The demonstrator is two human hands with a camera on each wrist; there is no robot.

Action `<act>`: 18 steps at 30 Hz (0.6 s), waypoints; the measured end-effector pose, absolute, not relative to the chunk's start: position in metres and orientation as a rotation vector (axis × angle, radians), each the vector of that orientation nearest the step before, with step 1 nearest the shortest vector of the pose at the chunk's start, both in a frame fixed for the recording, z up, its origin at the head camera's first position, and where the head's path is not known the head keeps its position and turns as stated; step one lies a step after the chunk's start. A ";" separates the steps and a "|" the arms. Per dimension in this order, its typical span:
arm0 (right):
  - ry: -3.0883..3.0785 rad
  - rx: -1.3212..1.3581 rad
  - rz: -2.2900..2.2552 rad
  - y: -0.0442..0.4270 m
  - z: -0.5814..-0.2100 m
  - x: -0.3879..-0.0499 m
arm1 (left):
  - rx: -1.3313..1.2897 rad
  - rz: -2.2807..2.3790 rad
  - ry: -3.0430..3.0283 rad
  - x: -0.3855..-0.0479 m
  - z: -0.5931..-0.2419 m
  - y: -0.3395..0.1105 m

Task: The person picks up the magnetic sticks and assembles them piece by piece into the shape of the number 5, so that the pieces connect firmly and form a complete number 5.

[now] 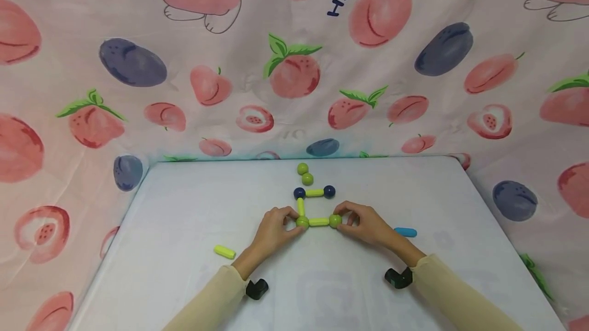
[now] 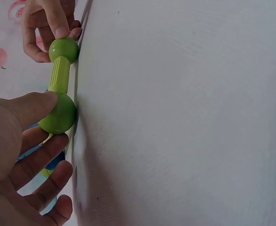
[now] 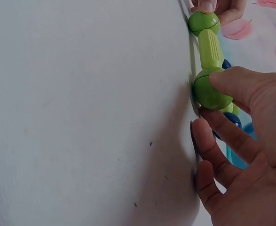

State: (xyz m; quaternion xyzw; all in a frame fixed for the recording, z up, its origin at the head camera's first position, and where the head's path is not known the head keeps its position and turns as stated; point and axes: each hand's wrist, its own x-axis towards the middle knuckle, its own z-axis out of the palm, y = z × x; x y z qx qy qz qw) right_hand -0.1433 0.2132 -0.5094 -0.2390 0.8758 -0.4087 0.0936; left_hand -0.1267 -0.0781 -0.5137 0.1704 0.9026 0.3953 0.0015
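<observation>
A yellow-green rod [image 1: 319, 222] joins two green balls on the white table. My left hand [image 1: 275, 227] pinches the left green ball [image 2: 59, 115] between thumb and forefinger, its other fingers spread loosely. The right green ball [image 3: 212, 89] is pinched by my right hand [image 1: 364, 222] in the same way. From the left ball a second yellow-green rod [image 1: 301, 206] runs back to a dark blue ball [image 1: 299, 193]. Another rod [image 1: 315, 193] links that one to a second dark blue ball [image 1: 329, 191]. Together they make a C-like shape, open on the right.
Two loose green balls [image 1: 307, 179] lie behind the shape. A loose yellow-green rod [image 1: 224, 251] lies left of my left forearm, and a blue rod [image 1: 406, 232] lies beside my right wrist. Fruit-patterned cloth [image 1: 294, 116] hangs behind the white table [image 1: 184, 193].
</observation>
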 end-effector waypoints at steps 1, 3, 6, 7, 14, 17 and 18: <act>2.600 -0.710 -1.208 0.213 -0.509 -0.143 | 0.533 1.235 2.833 -0.127 -0.514 -0.078; 2.599 -0.716 -1.203 0.213 -0.509 -0.143 | 0.527 1.227 2.831 -0.127 -0.513 -0.078; 2.594 -0.730 -1.202 0.214 -0.508 -0.144 | 0.523 1.223 2.831 -0.126 -0.512 -0.078; 2.593 -0.734 -1.202 0.214 -0.508 -0.144 | 0.523 1.226 2.829 -0.126 -0.512 -0.078; 2.583 -0.739 -1.194 0.215 -0.511 -0.149 | 0.543 1.236 2.830 -0.126 -0.511 -0.078; 2.574 -0.735 -1.197 0.215 -0.510 -0.149 | 0.541 1.229 2.834 -0.126 -0.512 -0.078; 2.573 -0.736 -1.198 0.214 -0.510 -0.148 | 0.535 1.228 2.833 -0.126 -0.512 -0.078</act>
